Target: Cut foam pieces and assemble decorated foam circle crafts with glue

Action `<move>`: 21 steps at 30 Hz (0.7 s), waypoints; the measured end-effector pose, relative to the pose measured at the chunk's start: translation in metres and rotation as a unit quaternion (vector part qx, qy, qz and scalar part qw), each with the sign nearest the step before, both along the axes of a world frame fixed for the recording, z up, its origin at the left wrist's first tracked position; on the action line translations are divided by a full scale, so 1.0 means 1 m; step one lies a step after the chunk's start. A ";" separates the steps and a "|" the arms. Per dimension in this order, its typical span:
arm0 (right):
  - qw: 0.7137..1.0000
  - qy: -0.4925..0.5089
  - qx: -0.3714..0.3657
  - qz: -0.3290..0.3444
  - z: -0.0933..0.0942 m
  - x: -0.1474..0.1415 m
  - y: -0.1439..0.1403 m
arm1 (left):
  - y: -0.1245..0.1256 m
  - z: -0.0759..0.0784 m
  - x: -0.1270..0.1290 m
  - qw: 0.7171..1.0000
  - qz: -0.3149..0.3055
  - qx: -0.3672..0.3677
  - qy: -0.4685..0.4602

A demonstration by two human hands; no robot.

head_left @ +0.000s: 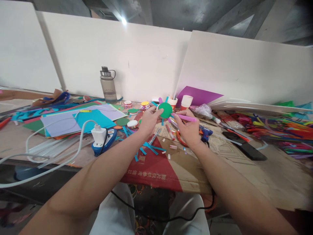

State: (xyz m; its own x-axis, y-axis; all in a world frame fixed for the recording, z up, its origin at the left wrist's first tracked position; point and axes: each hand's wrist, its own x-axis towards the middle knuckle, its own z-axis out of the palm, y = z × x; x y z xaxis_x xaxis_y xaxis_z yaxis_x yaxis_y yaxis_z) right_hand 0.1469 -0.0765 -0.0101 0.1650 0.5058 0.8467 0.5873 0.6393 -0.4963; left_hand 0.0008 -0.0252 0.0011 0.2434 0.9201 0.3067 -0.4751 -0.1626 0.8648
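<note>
Head view: Above red-printed cardboard (pixel 156 171), a right hand (pixel 188 130) pinched a purple strip (pixel 188 118) between thumb and fingers. A left hand (pixel 148 122), thumb and fingers drawn together, held a green disc (pixel 166 110) that looked light, fairly stiff and best gripped at the rim, clear of its bendable blue strips (pixel 162 122). The disc sat between both hands, paper cups (pixel 187 100) beyond.
</note>
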 end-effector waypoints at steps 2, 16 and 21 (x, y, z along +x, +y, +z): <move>1.000 0.000 0.000 0.001 0.000 0.000 0.000 | 0.000 0.000 0.000 1.000 0.002 0.000 0.000; 1.000 -0.003 -0.009 0.001 0.000 -0.003 -0.002 | -0.002 0.002 0.000 1.000 -0.007 0.001 -0.023; 1.000 -0.007 -0.017 -0.004 0.000 -0.004 -0.002 | -0.002 0.002 0.001 0.999 -0.018 0.003 -0.031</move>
